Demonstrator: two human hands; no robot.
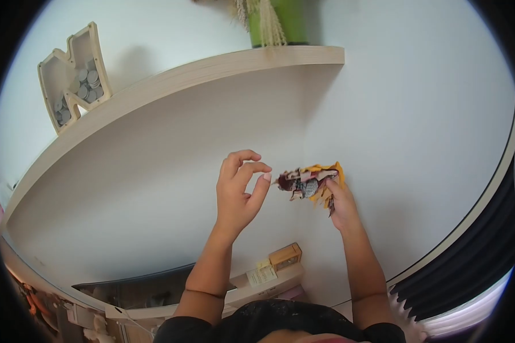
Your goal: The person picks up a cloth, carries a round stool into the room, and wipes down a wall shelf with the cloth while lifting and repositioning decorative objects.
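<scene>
My right hand [342,210] grips a crumpled, ragged bundle [310,183] in yellow, dark red, beige and grey. Its torn-looking strips stick out towards the left; whether it is paper, cloth or wrapper I cannot tell. Just left of the bundle, my left hand [241,191] is raised with its fingers curved and apart. Its thumb and index tips come close together near the bundle's ragged end, and nothing shows between them. Both hands are held up in front of the pale wall, below a curved shelf [212,68].
On the shelf stand an M-shaped box [74,80] holding coins and a green pot [292,23] with dried plumes. Lower down are a dark screen [137,288], a small wooden box [285,257] and a paper note [262,275]. A black curtain [469,257] hangs at right.
</scene>
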